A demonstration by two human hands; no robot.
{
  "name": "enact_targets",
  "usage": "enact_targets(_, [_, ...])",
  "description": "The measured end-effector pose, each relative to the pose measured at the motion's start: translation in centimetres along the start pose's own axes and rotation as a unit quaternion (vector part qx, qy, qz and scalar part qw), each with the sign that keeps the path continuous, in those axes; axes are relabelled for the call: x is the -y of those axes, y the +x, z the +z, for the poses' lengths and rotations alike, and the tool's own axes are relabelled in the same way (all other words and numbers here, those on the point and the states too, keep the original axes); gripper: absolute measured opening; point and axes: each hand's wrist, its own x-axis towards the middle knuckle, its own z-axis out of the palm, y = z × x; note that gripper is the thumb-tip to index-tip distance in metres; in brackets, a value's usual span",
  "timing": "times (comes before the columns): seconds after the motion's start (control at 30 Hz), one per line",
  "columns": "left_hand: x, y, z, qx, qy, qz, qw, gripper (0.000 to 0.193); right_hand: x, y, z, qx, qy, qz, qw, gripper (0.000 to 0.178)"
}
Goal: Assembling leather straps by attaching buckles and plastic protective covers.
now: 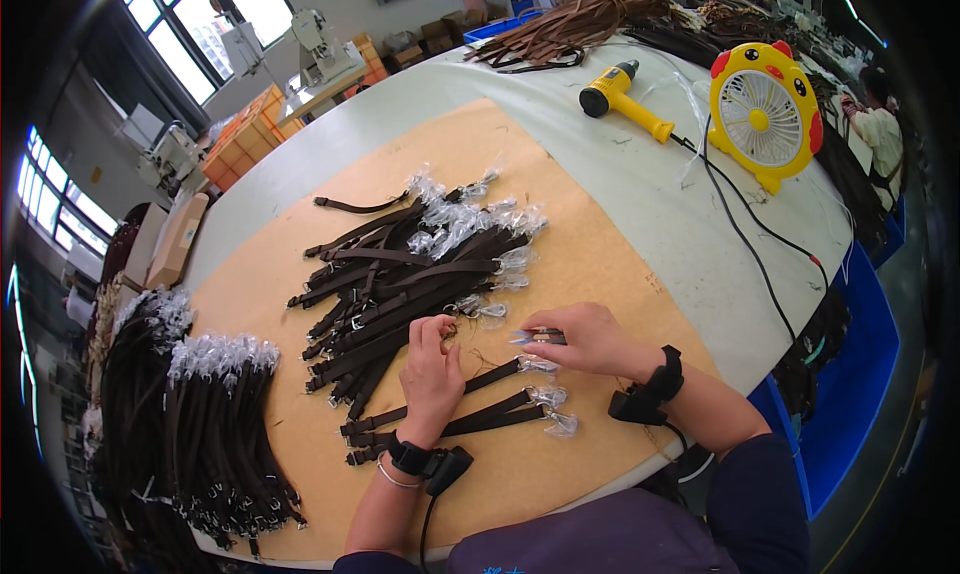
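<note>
My right hand (585,340) is closed around small thread snips (541,337), their pale blades pointing left toward my other hand. My left hand (432,376) has its fingers curled together over the near end of the strap pile; what lies between the fingertips is too small to make out. Beyond both hands spreads a pile of dark brown buckled straps (400,279), many with metal ends in clear plastic wrap (445,224). A few separate straps (495,414) lie just below my hands, their wrapped ends to the right.
Bundled dark straps (225,444) hang over the table's left edge. A tan sheet (640,314) covers part of the white table. Far right are a yellow heat gun (625,101), a yellow fan (762,119) and their cords. A blue bin (850,374) stands beside the table.
</note>
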Motion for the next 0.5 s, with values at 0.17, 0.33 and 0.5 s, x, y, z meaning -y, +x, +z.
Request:
enact_targets(0.17, [-0.1, -2.0, -1.4, 0.106, 0.110, 0.136, 0.979, 0.023, 0.1, 0.1, -0.5, 0.127, -0.010, 0.050, 0.991, 0.034])
enact_targets(0.33, [-0.3, -1.9, -1.1, 0.129, 0.110, 0.110, 0.979, 0.021, 0.3, 0.2, -0.1, 0.096, 0.018, 0.038, 0.994, 0.026])
enact_targets(0.5, [0.2, -1.9, -0.9, 0.146, 0.101, 0.200, 0.964, 0.021, 0.0, -0.1, -0.5, 0.075, -0.054, -0.043, 0.995, 0.019])
